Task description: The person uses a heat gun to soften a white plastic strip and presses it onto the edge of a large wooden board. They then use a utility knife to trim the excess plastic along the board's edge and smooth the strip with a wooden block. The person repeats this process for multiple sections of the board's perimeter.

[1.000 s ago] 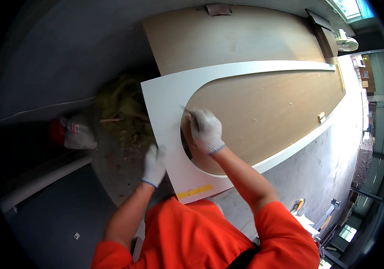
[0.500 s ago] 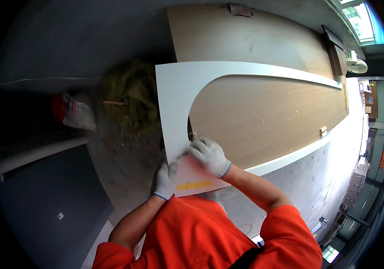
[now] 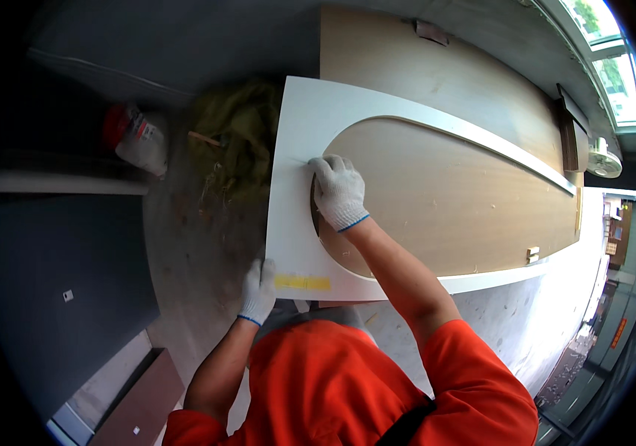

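A white panel (image 3: pixel 292 215) with a large rounded cutout lies on a wide brown board (image 3: pixel 437 193). My right hand (image 3: pixel 340 186), in a white knitted glove, is at the curved inner edge of the cutout with its fingers bent together. A thin dark sliver shows by its fingertips over the white face; what it is cannot be made out. My left hand (image 3: pixel 258 292), gloved too, holds the panel's left edge near the close corner, beside a yellow strip (image 3: pixel 301 282) on the surface. Part of its fingers is hidden at the edge.
Small wood blocks (image 3: pixel 533 255) and shavings lie on the brown board. Left of it are an olive cloth heap (image 3: pixel 240 134) and a red and white sack (image 3: pixel 136 137) on the floor. A dark grey panel (image 3: pixel 65 282) stands lower left; a fan (image 3: pixel 603 160) is far right.
My right hand has moved away from me along the cutout's curve, from the near corner to its middle. My left hand stays at the panel's left edge. The view has shifted.
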The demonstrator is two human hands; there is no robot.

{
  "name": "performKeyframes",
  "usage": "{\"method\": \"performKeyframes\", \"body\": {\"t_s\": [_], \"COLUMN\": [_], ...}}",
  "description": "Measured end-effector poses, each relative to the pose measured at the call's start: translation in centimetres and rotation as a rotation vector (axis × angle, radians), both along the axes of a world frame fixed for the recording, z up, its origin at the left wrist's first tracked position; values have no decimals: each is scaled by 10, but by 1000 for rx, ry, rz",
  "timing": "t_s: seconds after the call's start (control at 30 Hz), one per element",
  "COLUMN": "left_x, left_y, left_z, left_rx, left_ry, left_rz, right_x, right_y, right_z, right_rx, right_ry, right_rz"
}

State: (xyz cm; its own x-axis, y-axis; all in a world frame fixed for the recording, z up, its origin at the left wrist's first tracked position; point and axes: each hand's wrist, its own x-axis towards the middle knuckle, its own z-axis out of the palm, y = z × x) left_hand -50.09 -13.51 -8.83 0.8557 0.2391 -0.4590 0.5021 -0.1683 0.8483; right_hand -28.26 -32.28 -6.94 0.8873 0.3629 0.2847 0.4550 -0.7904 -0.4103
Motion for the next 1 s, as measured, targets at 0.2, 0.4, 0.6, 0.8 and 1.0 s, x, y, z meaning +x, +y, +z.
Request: {"method": "performKeyframes", "body": {"t_s": [0.2,0.4,0.6,0.8,1.0], "left_x": [-6,-7,-3,-5,-7], "left_y": [-2,-7,-18,-20,-17], "left_z": [-13,-22,-13,-21,-20], "left_rx": [128,119,226,306,310], "left_ry": [-44,-104,-107,-89,-88], "left_rz": [19,60,79,112,178], "right_x": [-66,-125,-74,-83,-119], "right_y": [-28,-125,-68,-48,-136], "right_z": [16,42,19,5,22], "right_rx": [-107,-216,-48,100,-96], "right_ry": [-40,146,173,124,216], "right_rz": [449,706,245,394,808]}}
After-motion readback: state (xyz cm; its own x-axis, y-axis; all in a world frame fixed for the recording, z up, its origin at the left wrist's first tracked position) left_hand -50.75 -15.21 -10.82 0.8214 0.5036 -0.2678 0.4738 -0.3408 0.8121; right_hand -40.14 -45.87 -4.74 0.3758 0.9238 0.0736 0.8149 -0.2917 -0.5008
